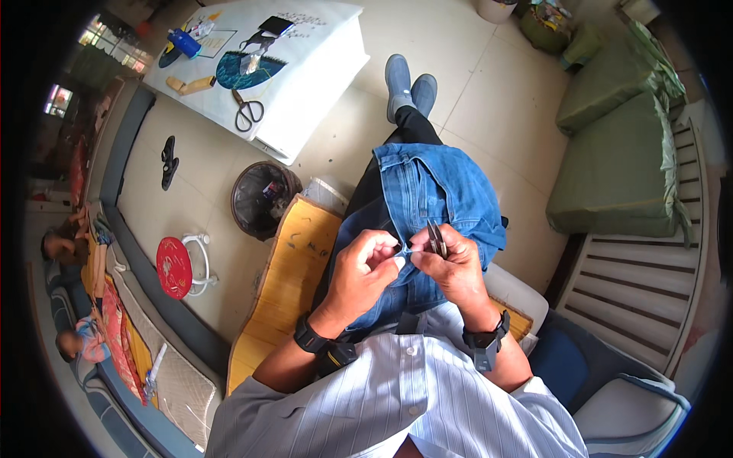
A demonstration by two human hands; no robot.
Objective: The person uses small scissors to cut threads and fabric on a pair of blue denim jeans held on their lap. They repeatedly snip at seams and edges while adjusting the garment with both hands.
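Note:
Blue denim jeans (pixel 469 183) lie across my lap, a seam running up toward my knees. My left hand (pixel 365 269) is closed, thumb and fingers pinching the edge of the denim. Close beside it my right hand (pixel 456 269) is closed too, with a small pair of thread snips (pixel 436 238) held among its fingers, blades pointing away from me. The right thumb and fingertip also pinch at the same denim edge. A small dark bit shows between the two hands, too small to name; any thread there cannot be made out.
A white table (pixel 324 65) stands ahead left, bearing scissors (pixel 248 111) and a blue bottle (pixel 184 43). A waste bin (pixel 243 200) and a red-topped stool (pixel 174 267) are at left. Green-covered cushions (pixel 611 164) rest on a slatted bench (pixel 634 286) at right. Two people sit far left.

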